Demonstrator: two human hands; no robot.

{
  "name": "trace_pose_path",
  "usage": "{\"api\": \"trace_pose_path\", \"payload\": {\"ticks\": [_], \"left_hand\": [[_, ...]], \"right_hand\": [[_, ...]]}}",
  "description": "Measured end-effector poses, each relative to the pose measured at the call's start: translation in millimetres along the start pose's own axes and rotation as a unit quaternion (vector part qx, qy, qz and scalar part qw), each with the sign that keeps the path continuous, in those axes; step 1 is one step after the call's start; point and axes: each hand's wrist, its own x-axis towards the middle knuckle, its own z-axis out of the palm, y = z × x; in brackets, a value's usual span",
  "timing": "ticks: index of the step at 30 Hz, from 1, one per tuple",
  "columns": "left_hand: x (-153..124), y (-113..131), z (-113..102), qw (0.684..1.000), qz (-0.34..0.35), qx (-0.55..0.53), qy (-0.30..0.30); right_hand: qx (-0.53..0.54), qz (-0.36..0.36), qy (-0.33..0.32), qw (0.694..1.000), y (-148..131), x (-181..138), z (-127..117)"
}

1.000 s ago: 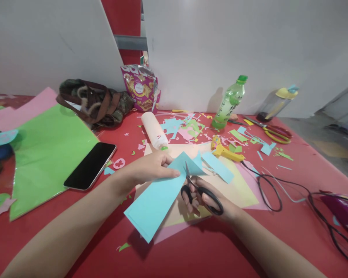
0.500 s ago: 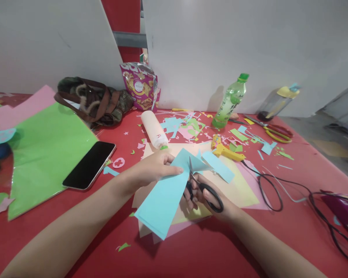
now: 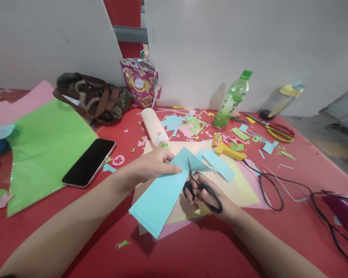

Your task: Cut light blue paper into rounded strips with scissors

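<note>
My left hand (image 3: 152, 165) pinches a long light-blue paper strip (image 3: 159, 197) and holds it just above the table. My right hand (image 3: 210, 197) has its fingers through the black handles of a pair of scissors (image 3: 201, 189). The blades point up into the strip's far end, where the paper shows pointed cuts. Under both hands lie sheets of cream, yellow and pink paper (image 3: 240, 189).
A black phone (image 3: 88, 162) lies on green paper (image 3: 40, 148) at left. Behind are a bag (image 3: 92, 98), a snack pouch (image 3: 139, 83), a white glue bottle (image 3: 153, 127), a green bottle (image 3: 232, 100), red-yellow scissors (image 3: 275, 131), a yellow glue gun (image 3: 226, 148), black cables (image 3: 278, 185) and paper scraps.
The blue strip's near end has swung a little from side to side. The scissors have worked at its far end, shifting slightly. Both hands stay in the same place.
</note>
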Motion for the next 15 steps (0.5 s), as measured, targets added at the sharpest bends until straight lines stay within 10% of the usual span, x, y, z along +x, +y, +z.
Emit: {"api": "trace_pose_path", "payload": {"ticks": [15], "left_hand": [[-1.7, 3.0, -6.4, 1.000, -0.011, 0.012, -0.025]], "right_hand": [[-0.008, 0.032, 0.008, 0.999, -1.5, -0.4, 0.9]]}}
